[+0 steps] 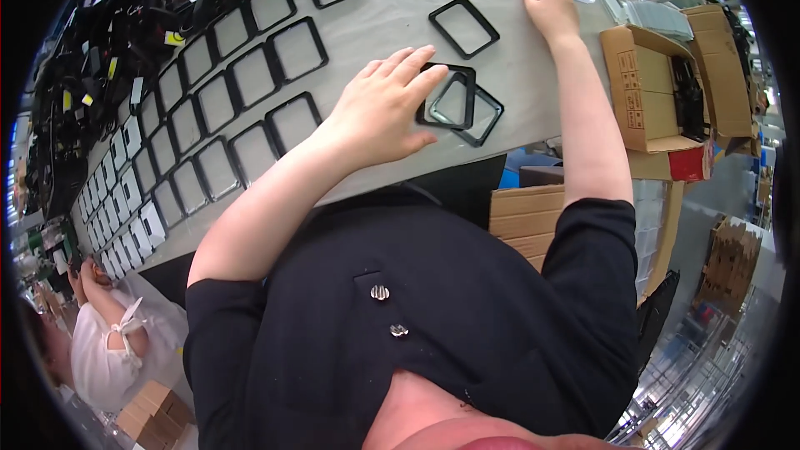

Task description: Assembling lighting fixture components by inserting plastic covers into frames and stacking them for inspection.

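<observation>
My left hand (379, 108) lies with its fingers stretched out and the thumb apart. Its fingertips are over the left edge of a black rectangular frame (472, 83); whether they press on it I cannot tell. Partly beneath that frame, turned at an angle, lies a second black frame (492, 127) with a clear, glassy middle. Farther off, between my two hands, another black frame (464, 27) rests on the table. My right hand (552, 12) is at the far right of the table, fingers curled together; what they hold, if anything, is hidden.
Rows of black frames (252, 75) cover the table's (392, 12) left part, with white pieces (125, 192) beyond. Dark parts are heaped along the far left. At right are an open cardboard box (629, 87), a stack of pale sheets (658, 18) and clear plastic. A co-worker (117, 350) sits lower left.
</observation>
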`<state>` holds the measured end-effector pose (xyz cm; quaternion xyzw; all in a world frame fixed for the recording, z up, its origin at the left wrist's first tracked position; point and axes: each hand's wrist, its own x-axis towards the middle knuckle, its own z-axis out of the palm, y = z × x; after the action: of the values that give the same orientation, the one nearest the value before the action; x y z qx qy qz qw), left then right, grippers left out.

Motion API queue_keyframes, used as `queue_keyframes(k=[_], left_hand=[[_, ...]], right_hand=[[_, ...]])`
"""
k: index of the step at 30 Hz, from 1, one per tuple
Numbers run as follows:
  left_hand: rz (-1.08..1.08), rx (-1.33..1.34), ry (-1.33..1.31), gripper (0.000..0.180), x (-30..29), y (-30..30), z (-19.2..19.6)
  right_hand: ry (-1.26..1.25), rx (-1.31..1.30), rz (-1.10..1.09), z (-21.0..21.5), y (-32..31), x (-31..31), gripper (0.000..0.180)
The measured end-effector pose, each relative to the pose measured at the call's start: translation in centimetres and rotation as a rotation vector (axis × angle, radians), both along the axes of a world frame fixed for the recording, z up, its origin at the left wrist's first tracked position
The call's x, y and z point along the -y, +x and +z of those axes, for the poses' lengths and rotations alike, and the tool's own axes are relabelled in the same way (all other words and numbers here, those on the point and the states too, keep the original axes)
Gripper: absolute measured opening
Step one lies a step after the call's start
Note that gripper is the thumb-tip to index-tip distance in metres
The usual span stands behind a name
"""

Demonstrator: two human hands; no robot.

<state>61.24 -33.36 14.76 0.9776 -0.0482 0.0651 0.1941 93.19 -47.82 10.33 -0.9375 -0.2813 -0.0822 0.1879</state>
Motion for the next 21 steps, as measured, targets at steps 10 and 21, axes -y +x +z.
queue_keyframes(k=[10,21], left_hand=[[0.185,0.028,-0.348,0.089,-0.5,-1.1,-0.3],[0.159,0.479,-0.375,0.108,-1.2,-5.7,3.8]], right_hand=[[0.81,-0.963,0.216,4.9,-10.8,5.0,0.048],[1.01,-1.181,0.417,8.6,-23.5,-1.2,0.053]])
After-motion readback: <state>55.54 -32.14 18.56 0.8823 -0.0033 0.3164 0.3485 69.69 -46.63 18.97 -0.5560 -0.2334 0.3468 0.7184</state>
